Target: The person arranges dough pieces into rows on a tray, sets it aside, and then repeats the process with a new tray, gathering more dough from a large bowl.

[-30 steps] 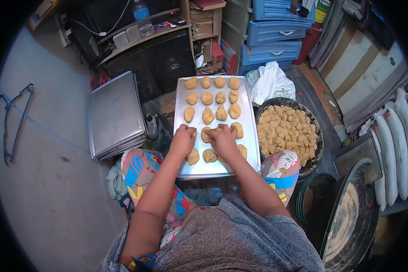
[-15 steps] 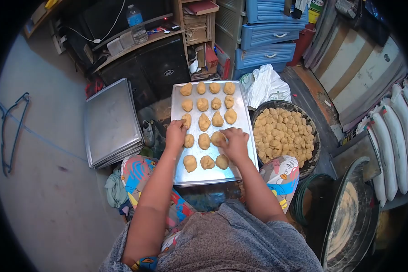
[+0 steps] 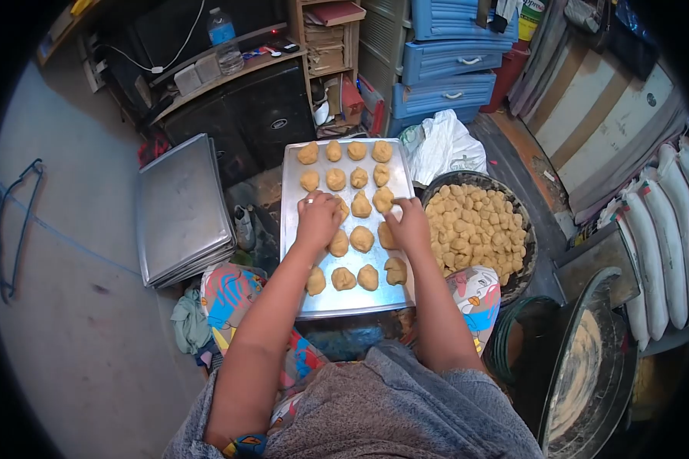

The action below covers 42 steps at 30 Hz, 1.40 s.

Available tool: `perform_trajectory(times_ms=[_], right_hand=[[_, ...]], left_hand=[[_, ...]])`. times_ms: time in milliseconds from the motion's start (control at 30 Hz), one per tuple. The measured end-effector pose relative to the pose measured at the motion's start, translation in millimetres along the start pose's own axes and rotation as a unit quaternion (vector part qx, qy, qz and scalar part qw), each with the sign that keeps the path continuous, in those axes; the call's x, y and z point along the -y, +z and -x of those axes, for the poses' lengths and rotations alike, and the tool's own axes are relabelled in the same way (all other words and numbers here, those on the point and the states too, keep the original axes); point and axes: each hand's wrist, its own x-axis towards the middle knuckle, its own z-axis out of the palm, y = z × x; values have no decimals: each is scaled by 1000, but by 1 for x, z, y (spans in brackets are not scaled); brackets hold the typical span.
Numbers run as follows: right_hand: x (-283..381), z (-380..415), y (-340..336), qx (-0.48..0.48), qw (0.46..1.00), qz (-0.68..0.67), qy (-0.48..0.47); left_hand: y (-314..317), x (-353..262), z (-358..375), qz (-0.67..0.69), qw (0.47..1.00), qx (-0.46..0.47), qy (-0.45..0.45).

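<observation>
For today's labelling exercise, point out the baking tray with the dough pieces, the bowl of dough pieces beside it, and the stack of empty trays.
baking tray (image 3: 352, 302): head view, bare metal near its front edge.
bowl of dough pieces (image 3: 525, 260): head view, dark right rim.
stack of empty trays (image 3: 180, 206): head view, middle of the top tray's surface.

I work in a small home bakery corner: a tray of dough pieces (image 3: 348, 222) on my lap, spare baking trays (image 3: 180, 206) stacked beside, a dough-filled basin (image 3: 475, 226), blue plastic drawers (image 3: 455, 53), cluttered shelves (image 3: 222, 65).
</observation>
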Motion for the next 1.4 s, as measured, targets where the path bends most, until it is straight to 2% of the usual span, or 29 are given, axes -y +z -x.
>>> perform_trajectory(times_ms=[133, 200, 233, 367, 467, 533, 567, 633, 667, 733, 767, 833, 867, 933, 967, 1067, 1133, 1200, 1267, 1333, 1367, 1400], right_hand=[[-10, -35, 32, -54, 996, -51, -47], [-12, -41, 35, 10, 993, 47, -112], [-14, -48, 34, 65, 993, 48, -86], [-22, -52, 36, 90, 990, 52, -94], [-26, -47, 38, 77, 990, 51, -106], [-31, -41, 40, 9, 988, 22, -153], [-28, -38, 40, 10, 988, 20, -152], [-26, -33, 38, -66, 988, -60, -130], [-23, -31, 30, -67, 988, -59, -130], [-10, -23, 7, 44, 997, 1, -70], [-2, -15, -1, 46, 997, -1, -67], [8, 4, -14, 115, 989, -50, -74], [3, 10, -10, 115, 989, -50, -73], [-9, 19, -1, 101, 987, -9, -122], [-5, 21, -1, 98, 991, -13, -92], [-7, 28, 3, 69, 993, -33, -89], [-6, 32, 2, 84, 993, -24, -83], [3, 43, -1, 39, 984, 94, -149], [8, 54, 6, 31, 977, 40, -207], [20, 67, 12, 69, 962, 84, -250], [19, 74, 20, 136, 955, 119, -236], [18, 77, 21, 140, 955, 119, -233]], left_hand=[[20, -14, -16, -14, 999, 26, 34], [28, -19, -20, -33, 995, 73, 53], [33, -19, -21, -39, 996, 56, 64], [32, -25, -21, -25, 996, 67, 62], [33, -25, -23, -36, 994, 78, 73], [32, -26, -22, -63, 988, 107, 89], [34, -24, -19, -64, 988, 109, 88], [38, -24, -13, -72, 992, 14, 100], [35, -28, -10, -71, 992, 14, 100], [15, -40, 5, -24, 998, -26, 58], [1, -47, 14, -25, 998, -22, 58], [-22, -60, 34, -35, 991, 131, 6], [-19, -56, 44, -35, 991, 132, 6], [-5, -37, 60, -22, 996, 78, 34], [-3, -32, 61, -13, 997, 60, 46], [3, -23, 58, -37, 993, 104, 44], [4, -20, 59, -43, 993, 102, 52], [3, -19, 61, -47, 992, 103, 62], [3, -18, 65, 36, 997, 22, 68], [-11, -26, 68, 26, 997, -2, 78], [-20, -33, 70, 13, 996, -27, 87], [-29, -42, 75, 16, 996, -23, 85]])
